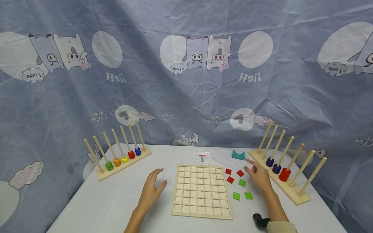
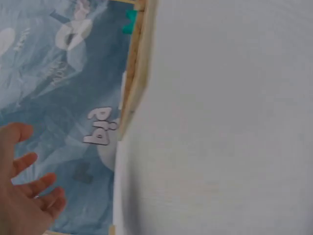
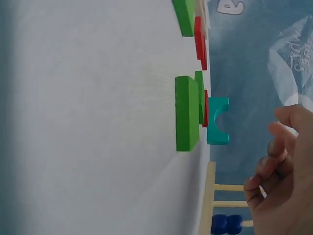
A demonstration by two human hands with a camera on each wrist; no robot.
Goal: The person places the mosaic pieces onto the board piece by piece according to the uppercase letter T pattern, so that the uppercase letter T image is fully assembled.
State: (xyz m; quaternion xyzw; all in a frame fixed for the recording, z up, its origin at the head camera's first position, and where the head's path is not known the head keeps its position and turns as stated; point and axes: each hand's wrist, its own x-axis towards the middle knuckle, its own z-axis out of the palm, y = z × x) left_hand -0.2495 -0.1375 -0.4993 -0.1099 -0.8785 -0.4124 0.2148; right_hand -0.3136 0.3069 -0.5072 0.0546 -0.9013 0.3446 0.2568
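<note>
My left hand (image 1: pixel 150 191) hovers over the table left of a wooden grid board (image 1: pixel 201 191), thumb and fingers spread, holding nothing. The right hand (image 1: pixel 258 174) is above the table between the loose tiles and the right peg rack, its fingers loosely bent around nothing. Near it lie several square tiles: a red tile (image 1: pixel 240 173) and a green tile (image 1: pixel 242 183) are closest. A teal arch block (image 1: pixel 238 155) stands just beyond the right fingertips; the right wrist view shows the arch block (image 3: pixel 213 120) past a green tile (image 3: pixel 186 113).
Behind the board lies a card (image 1: pixel 202 159) with a red and green T pattern on a grid. A left peg rack (image 1: pixel 125 166) carries coloured rings; a right peg rack (image 1: pixel 281 184) carries dark blue and red ones. Patterned cloth (image 1: pixel 186 97) hangs behind the white table (image 1: pixel 116 207).
</note>
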